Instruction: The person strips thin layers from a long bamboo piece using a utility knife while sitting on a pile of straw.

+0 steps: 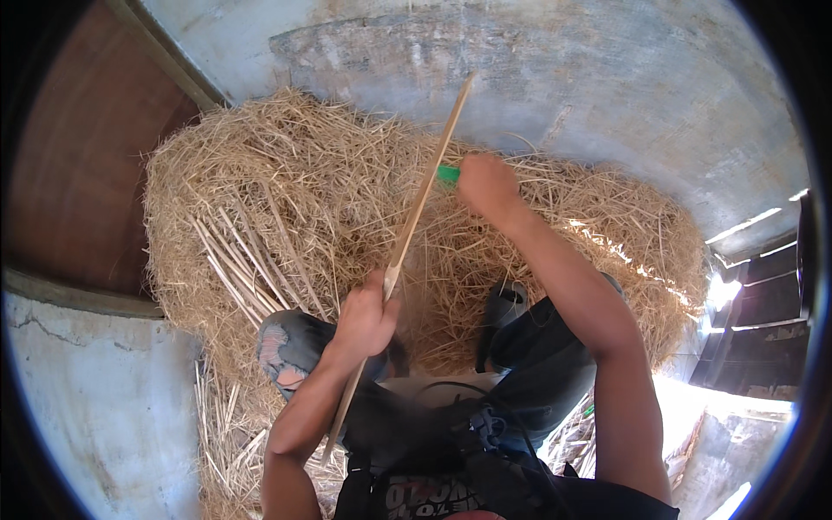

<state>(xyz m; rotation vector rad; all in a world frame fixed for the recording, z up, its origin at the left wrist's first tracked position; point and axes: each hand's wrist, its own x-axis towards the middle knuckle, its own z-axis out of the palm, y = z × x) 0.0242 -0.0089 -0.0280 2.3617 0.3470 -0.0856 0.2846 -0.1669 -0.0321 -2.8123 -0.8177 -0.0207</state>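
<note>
A long, pale strip of split bamboo [419, 199] runs slantwise from beside my lap up toward the far wall. My left hand [367, 319] is closed around its lower part, above my left knee. Farther forward, my right hand [488, 184] is a fist around a green handle [447, 173], whose end shows on the left of the fist beside the strip. Whether a blade belongs to this handle cannot be made out. Straw [303, 165] lies in a thick heap under and beyond both hands.
Several thin sticks [244, 264] lie on the straw left of my knee. A pale, stained wall [607, 78] stands beyond the heap, with a brown panel [87, 165] at the left. My knees [299, 342] are bent below my hands. Dark slats [758, 303] with sunlit gaps stand at right.
</note>
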